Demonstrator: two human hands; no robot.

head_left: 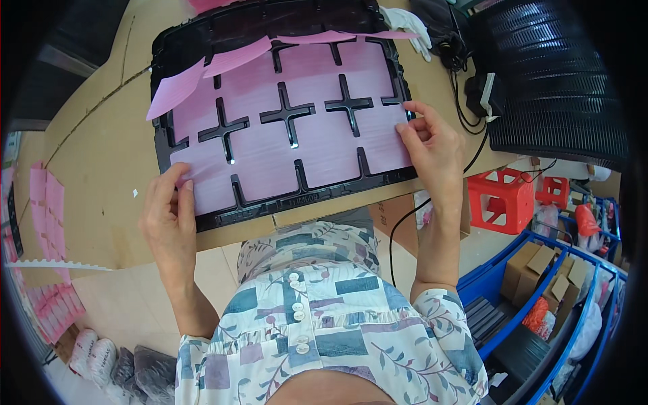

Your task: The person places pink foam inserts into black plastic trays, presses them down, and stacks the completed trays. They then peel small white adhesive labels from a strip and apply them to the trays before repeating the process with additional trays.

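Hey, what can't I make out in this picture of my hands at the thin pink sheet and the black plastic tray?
All in the head view:
- Black plastic tray: its inside is largely covered by the thin pink sheet.
- Bare left hand and bare right hand: pinching or just touching, the contact is too small to tell.
- Pink item beyond the tray: cut off by the upper edge.
- Black ribbed panel: right end lost in the dark lens rim.
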